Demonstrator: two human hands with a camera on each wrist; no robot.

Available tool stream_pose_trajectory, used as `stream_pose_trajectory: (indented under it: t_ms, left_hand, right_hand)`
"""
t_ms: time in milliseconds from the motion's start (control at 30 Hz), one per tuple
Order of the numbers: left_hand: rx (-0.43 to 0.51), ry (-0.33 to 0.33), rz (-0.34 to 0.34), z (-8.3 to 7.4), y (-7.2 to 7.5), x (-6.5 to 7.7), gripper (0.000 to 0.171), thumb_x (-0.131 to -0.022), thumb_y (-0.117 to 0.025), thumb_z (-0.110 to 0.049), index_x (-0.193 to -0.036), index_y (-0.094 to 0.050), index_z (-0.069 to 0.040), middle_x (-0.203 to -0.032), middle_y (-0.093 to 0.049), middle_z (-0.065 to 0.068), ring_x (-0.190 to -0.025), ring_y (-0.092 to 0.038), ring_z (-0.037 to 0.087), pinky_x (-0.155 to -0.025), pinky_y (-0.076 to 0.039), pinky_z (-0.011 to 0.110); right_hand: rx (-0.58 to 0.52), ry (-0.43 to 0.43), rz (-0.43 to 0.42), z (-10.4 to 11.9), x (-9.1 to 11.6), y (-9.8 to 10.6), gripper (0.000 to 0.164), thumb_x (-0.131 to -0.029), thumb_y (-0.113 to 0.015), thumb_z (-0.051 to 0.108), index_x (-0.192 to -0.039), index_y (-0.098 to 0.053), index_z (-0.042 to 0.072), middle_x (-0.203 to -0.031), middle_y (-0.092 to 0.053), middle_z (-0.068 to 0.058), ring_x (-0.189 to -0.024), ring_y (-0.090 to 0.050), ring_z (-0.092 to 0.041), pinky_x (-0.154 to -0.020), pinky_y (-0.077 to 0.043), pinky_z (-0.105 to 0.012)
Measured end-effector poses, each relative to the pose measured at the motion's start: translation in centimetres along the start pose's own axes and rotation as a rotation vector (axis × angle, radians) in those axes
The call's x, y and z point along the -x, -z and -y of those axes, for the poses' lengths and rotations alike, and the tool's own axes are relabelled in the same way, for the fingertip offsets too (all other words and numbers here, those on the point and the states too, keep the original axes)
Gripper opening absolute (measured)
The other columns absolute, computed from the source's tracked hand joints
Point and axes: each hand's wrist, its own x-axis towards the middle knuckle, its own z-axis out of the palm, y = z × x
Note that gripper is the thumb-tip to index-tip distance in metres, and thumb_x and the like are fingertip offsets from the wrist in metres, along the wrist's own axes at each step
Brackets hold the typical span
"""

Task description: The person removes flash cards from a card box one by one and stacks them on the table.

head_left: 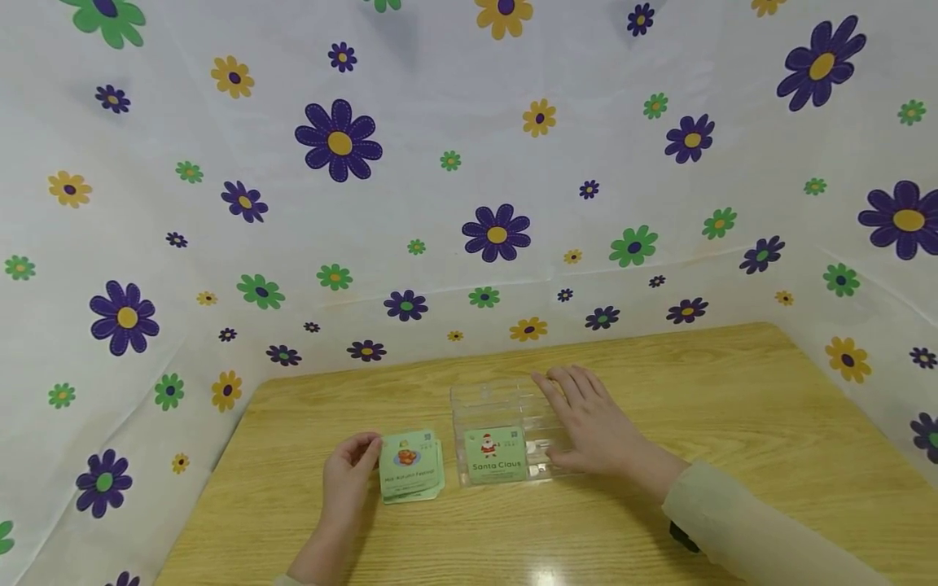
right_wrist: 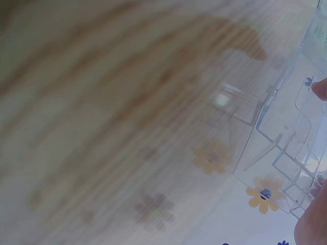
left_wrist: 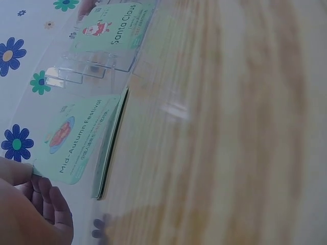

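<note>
Beside a clear plastic case, my left hand (head_left: 350, 472) pinches the left edge of a green "Mid-Autumn Festival" card (head_left: 407, 464) between thumb and fingers. That card is on top of a small stack of cards (left_wrist: 110, 158), and in the left wrist view its pinched corner is raised. My right hand (head_left: 589, 423) lies spread over the right part of the clear plastic case (head_left: 487, 394), fingers toward its far side and thumb near its front. A green "Santa Claus" card (head_left: 496, 456) sits face up in the case's front left compartment.
Light wood table (head_left: 293, 431) runs under everything. Behind and at both sides stands a white cloth (head_left: 410, 203) printed with purple, green and orange flowers. A dark band (head_left: 683, 537) shows at my right sleeve.
</note>
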Motion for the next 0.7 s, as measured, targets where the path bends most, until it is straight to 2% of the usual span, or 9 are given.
stream_pose_trajectory:
  t_ms: [233,300,533,700]
  left_hand:
    - [-0.054,0.014,0.02,0.34,0.11,-0.16,0.033,-0.11,-0.059,-0.014,-0.131,-0.062,0.011,-0.12,-0.069,0.012,-0.093,-0.056,-0.002,-0.079,-0.051,0.009]
    - [-0.065,0.014,0.021,0.33,0.09,-0.18,0.032,-0.11,-0.059,-0.013,-0.13,-0.063,0.011,-0.12,-0.069,0.013,-0.094,-0.057,0.0,-0.079,-0.051,0.008]
    - [-0.121,-0.005,0.017,0.61,0.12,-0.42,0.028,-0.108,-0.062,-0.013,-0.124,-0.067,0.009,-0.113,-0.071,0.012,-0.094,-0.057,0.006,-0.077,-0.05,0.011]
    - [-0.126,-0.006,0.02,0.67,0.11,-0.63,0.027,-0.107,-0.063,-0.013,-0.122,-0.067,0.008,-0.11,-0.071,0.01,-0.091,-0.057,0.006,-0.076,-0.05,0.012]
  right_hand:
    - [0.002,0.003,-0.005,0.03,-0.13,0.08,0.11,-0.08,-0.08,0.053,-0.165,-0.027,0.006,-0.153,-0.043,-0.019,-0.144,-0.042,-0.039,-0.126,-0.035,-0.059]
    - [0.004,0.006,-0.013,-0.03,-0.17,0.06,0.11,-0.079,-0.08,0.053,-0.164,-0.028,0.006,-0.152,-0.043,-0.019,-0.143,-0.043,-0.039,-0.125,-0.035,-0.059]
    - [0.01,-0.016,0.05,-0.07,-0.09,-0.05,0.11,-0.083,-0.076,0.056,-0.167,-0.023,0.008,-0.156,-0.041,-0.018,-0.147,-0.04,-0.038,-0.128,-0.031,-0.058]
    - [0.016,-0.012,0.045,-0.1,-0.09,-0.09,0.11,-0.083,-0.076,0.055,-0.167,-0.023,0.008,-0.156,-0.041,-0.017,-0.147,-0.04,-0.038,-0.129,-0.031,-0.057]
